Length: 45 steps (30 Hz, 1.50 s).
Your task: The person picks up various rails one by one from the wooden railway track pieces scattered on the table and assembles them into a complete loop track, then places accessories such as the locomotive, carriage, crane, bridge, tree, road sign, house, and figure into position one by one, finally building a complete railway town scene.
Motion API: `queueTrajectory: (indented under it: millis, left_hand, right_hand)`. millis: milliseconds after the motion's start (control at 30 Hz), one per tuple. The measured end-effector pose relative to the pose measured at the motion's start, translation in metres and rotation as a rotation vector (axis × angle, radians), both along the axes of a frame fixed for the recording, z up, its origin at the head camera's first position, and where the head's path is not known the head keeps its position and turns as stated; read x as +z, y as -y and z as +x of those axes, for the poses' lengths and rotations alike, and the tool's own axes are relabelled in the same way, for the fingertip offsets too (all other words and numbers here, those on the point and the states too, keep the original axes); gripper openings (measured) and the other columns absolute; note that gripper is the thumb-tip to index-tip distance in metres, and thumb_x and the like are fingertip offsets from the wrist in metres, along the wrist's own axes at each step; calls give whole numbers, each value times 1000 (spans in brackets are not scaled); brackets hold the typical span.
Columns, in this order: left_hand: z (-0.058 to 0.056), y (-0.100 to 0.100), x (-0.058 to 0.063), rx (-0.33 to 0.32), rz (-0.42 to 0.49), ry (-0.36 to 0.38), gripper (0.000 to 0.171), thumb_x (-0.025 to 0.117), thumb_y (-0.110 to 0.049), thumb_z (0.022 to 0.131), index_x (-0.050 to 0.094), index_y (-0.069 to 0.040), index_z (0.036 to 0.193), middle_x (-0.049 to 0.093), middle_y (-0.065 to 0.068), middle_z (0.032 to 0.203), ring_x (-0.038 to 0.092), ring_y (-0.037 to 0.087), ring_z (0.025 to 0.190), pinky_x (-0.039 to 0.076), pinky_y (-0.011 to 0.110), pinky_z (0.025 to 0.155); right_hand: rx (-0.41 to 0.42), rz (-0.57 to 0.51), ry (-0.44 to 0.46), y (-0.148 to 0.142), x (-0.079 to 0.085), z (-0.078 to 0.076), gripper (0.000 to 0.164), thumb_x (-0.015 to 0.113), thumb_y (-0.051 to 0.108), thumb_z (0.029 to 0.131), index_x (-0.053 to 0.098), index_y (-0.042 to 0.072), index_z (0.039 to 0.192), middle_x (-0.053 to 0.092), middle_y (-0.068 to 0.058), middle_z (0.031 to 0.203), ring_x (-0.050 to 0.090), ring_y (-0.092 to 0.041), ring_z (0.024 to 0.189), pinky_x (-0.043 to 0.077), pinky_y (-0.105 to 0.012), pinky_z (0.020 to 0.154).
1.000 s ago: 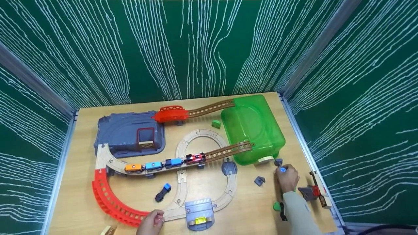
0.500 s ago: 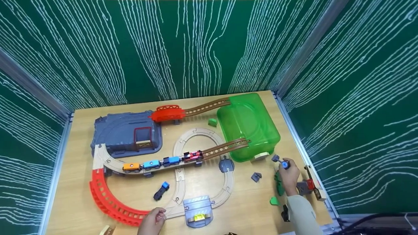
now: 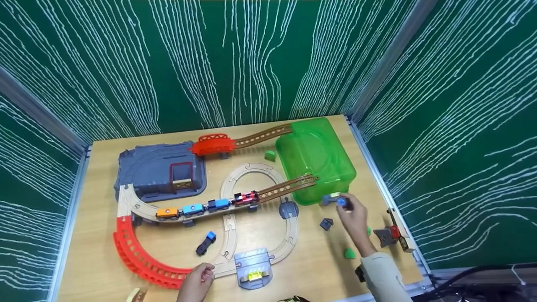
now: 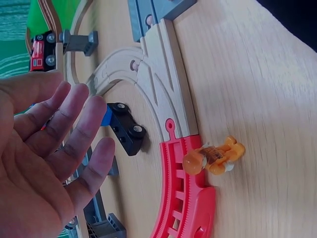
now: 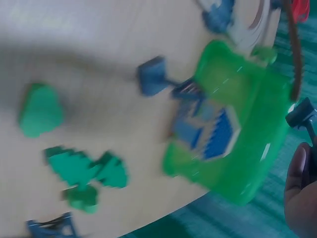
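Note:
My right hand (image 3: 355, 214) is raised in front of the green plastic tunnel box (image 3: 316, 157). Between thumb and fingers it pinches a small grey toy piece with a round blue part (image 3: 342, 202); its exact kind is unclear. In the right wrist view the held dark grey piece (image 5: 301, 114) shows a broad end on a thin stem. My left hand (image 4: 49, 153) holds nothing, its fingers loosely extended. From the head, this left hand (image 3: 196, 283) appears by the joint of the red curved track (image 3: 144, 266) and the wooden track (image 3: 225, 269). A small orange toy figure (image 4: 214, 155) lies there.
A toy train (image 3: 193, 209) stands on the raised track. Inside the loop lies a black and blue wagon (image 3: 206, 243). Grey support (image 3: 326, 224), green piece (image 3: 349, 253) and a crane-like toy (image 3: 394, 232) lie at right. A grey mountain base (image 3: 159, 170) stands back left.
My right hand has lifted the grey and blue piece and carried it left, toward the front of the green box. The left hand stays almost where it was.

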<state>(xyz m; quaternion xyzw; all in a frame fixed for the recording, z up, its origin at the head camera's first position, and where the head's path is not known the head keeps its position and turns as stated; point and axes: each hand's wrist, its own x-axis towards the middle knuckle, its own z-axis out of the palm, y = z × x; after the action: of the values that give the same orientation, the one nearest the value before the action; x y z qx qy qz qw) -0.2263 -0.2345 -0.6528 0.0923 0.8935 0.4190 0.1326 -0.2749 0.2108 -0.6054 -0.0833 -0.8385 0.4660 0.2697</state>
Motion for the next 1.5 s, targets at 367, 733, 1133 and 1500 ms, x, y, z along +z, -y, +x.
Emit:
queueTrajectory:
  millis: [367, 733, 1133, 1500]
  left_hand:
    - [-6, -5, 1, -1, 31, 0, 15, 58, -2, 78, 59, -4, 92, 55, -2, 78, 50, 4, 68, 45, 21, 61]
    - [-8, -7, -1, -14, 21, 17, 14, 58, -3, 78, 59, -5, 92, 55, -3, 79, 51, 4, 68, 45, 21, 61]
    - [-6, -14, -3, -34, 6, 37, 13, 57, -6, 80, 59, -5, 93, 55, -2, 77, 51, 6, 67, 44, 23, 60]
    - [-3, -15, -3, -12, 14, 63, 14, 58, -3, 78, 59, -6, 92, 54, -2, 77, 51, 6, 68, 44, 22, 60]
  right_hand:
    - [317, 194, -66, 57, -27, -25, 36, 64, -13, 66, 60, -3, 101, 60, -10, 84, 55, -17, 67, 48, -22, 57]
    - [531, 475, 25, 107, -67, -37, 39, 67, -3, 67, 60, 4, 104, 58, -7, 93, 56, -18, 84, 49, -28, 74]
    - [543, 698, 80, 117, -109, -40, 37, 67, 3, 69, 59, 6, 105, 55, -5, 86, 56, -19, 77, 50, -31, 69]
    - [526, 734, 35, 118, -125, -41, 36, 67, 6, 71, 59, 8, 107, 52, -4, 83, 53, -17, 72, 49, -31, 66]
